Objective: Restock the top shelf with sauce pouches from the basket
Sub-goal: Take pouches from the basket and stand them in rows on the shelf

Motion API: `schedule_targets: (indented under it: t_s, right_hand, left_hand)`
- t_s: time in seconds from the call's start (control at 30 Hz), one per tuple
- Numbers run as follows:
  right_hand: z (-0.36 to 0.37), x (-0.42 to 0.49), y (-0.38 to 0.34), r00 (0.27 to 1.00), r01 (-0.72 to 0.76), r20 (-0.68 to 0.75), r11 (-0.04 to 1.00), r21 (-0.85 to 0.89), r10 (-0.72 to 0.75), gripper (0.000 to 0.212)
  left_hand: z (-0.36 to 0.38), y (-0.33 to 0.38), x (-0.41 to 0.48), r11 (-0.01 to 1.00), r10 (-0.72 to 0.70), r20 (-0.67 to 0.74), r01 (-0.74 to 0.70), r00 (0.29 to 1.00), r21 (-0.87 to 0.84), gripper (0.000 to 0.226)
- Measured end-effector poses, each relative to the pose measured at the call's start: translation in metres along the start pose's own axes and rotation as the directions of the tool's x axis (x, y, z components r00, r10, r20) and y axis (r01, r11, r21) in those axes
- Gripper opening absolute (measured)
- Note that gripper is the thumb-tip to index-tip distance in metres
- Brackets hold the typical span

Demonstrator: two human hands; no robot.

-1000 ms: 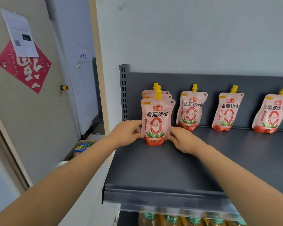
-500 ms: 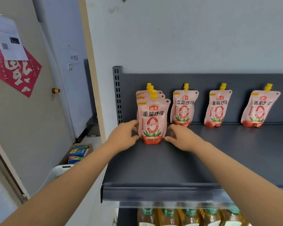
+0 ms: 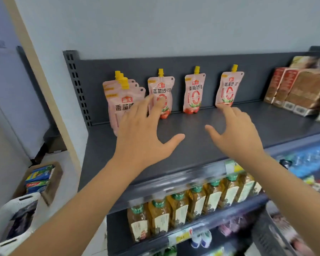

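Pink sauce pouches with yellow caps stand on the dark grey top shelf point(image 3: 192, 141). At the left is a row of three pouches point(image 3: 118, 102), one behind another. Three single pouches lean on the back panel: one point(image 3: 163, 85), one point(image 3: 193, 91) and one point(image 3: 229, 87). My left hand point(image 3: 144, 133) hovers open with spread fingers in front of the left row and the nearest single pouch, holding nothing. My right hand point(image 3: 236, 133) is open over the shelf, its fingertips near the base of the rightmost pouch. The white basket point(image 3: 13, 215) sits at the lower left.
Brown boxed goods point(image 3: 299, 89) fill the shelf's right end. Below, a shelf holds a row of amber bottles point(image 3: 188, 207). A cardboard box point(image 3: 42, 180) with blue and green packs stands on the floor by the wall at left.
Both hands have let go of the front pouch of the left row and pulled back, fingers spread. The view has swung right and down, showing the lower shelf.
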State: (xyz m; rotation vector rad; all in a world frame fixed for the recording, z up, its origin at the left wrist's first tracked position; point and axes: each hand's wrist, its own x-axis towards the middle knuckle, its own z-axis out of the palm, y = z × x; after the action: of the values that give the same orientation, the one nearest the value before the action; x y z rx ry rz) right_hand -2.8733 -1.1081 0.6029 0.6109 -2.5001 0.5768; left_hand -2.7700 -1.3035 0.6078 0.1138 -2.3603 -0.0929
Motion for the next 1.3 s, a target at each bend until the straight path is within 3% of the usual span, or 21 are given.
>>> schedule_targets:
  t_s: [0.27,0.43,0.63,0.83,1.13,1.3]
  right_hand:
    - [-0.056,-0.093,0.123,0.974,-0.227,-0.015,0.965,-0.129,0.227,0.090]
    - [-0.079,-0.145,0.232,0.922,-0.386,-0.010,0.921,-0.044,0.386,0.082]
    - [-0.095,-0.193,0.358,0.836,-0.529,0.164,0.848,-0.015,0.524,0.076]
    - [-0.087,-0.216,0.436,0.721,-0.628,0.335,0.776,-0.053,0.606,0.066]
    - [-0.042,-0.214,0.496,0.599,-0.707,0.435,0.699,-0.108,0.672,0.063]
    - [-0.015,-0.203,0.522,0.534,-0.730,0.472,0.664,-0.162,0.702,0.065]
  left_hand:
    - [0.055,0.143,-0.019,0.962,0.237,0.131,-0.215,0.963,-0.166,0.093]
    - [0.091,0.243,-0.038,0.930,0.354,0.165,-0.327,0.921,-0.169,0.092]
    - [0.163,0.362,-0.064,0.927,0.366,0.324,-0.310,0.872,-0.211,0.090]
    - [0.227,0.428,-0.097,0.930,0.367,0.585,-0.266,0.723,-0.253,0.089]
    - [0.320,0.459,-0.120,0.925,0.376,0.736,-0.277,0.563,-0.261,0.079]
    - [0.377,0.473,-0.130,0.917,0.382,0.819,-0.289,0.428,-0.276,0.076]
